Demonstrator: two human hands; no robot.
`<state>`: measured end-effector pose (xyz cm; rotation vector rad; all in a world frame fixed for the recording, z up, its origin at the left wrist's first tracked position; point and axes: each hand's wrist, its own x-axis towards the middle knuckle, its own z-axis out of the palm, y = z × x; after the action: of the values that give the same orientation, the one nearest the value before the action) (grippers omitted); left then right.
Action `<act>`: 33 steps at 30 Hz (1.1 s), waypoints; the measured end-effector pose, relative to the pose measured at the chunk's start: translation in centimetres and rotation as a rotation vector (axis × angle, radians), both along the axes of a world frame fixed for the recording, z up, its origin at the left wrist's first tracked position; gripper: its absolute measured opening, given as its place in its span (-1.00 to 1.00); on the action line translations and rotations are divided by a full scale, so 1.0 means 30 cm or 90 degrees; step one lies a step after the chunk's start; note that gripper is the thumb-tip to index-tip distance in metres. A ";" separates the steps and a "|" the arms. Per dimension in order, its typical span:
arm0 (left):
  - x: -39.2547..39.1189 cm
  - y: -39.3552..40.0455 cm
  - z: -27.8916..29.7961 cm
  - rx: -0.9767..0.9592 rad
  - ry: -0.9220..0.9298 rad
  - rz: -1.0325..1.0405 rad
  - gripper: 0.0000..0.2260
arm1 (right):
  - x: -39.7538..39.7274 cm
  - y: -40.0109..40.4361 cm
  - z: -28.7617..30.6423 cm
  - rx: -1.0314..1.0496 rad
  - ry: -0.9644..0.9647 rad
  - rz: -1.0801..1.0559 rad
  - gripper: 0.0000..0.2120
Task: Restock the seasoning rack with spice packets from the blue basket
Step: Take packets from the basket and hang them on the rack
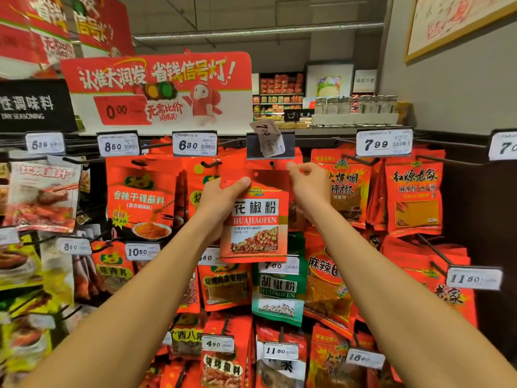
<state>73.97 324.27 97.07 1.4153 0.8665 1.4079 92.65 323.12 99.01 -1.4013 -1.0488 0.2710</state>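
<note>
Seasoning rack [321,141]: rows of black pegs hung with red, green and yellow packets, white price tags clipped at the peg ends. Above it, a red promotional sign [156,91] reading 0.00. Centre: a red spice packet [256,219] labelled HUAJIAOFEN, held upright against the rack just below a peg [272,164] whose price tag [268,138] hangs crooked. Left hand [221,200]: thumb pressed on the packet's upper left front, fingers curled behind it; the packet extends down and to the right of this grip. Right hand [309,186]: fingers pinch the packet's top right corner, beside its hang hole.
</note>
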 end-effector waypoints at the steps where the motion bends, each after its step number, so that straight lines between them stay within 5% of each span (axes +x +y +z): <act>1: 0.009 0.000 0.003 0.003 -0.002 -0.009 -0.86 | 0.005 -0.018 -0.010 0.056 0.021 0.008 -0.80; 4: 0.035 -0.004 0.006 0.009 -0.010 -0.045 -0.75 | 0.017 -0.073 -0.027 0.172 0.124 0.096 -0.85; 7: 0.062 -0.009 0.010 0.023 -0.033 -0.069 -0.74 | 0.018 -0.102 -0.031 0.194 0.093 0.164 -0.77; 11: 0.103 -0.003 0.042 0.003 -0.042 -0.029 -0.86 | 0.019 -0.091 -0.019 0.149 -0.033 0.093 -0.65; 21: 0.124 0.015 0.085 -0.066 -0.063 -0.036 -0.83 | -0.005 -0.070 0.033 0.094 -0.075 0.007 -0.55; 27: 0.139 0.057 0.056 -0.042 0.055 0.072 -0.60 | 0.025 -0.033 -0.012 0.024 -0.063 -0.045 -0.67; 31: 0.144 0.064 -0.020 0.078 0.169 0.199 -0.73 | 0.021 -0.022 -0.095 0.007 -0.058 -0.026 -0.67; 33: 0.151 0.072 -0.052 0.078 0.178 0.205 -0.61 | 0.010 -0.011 -0.120 -0.005 -0.082 -0.027 -0.65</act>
<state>78.51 326.44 95.50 1.6471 1.2506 1.5434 92.93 322.80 95.40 -1.4613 -1.1222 0.1546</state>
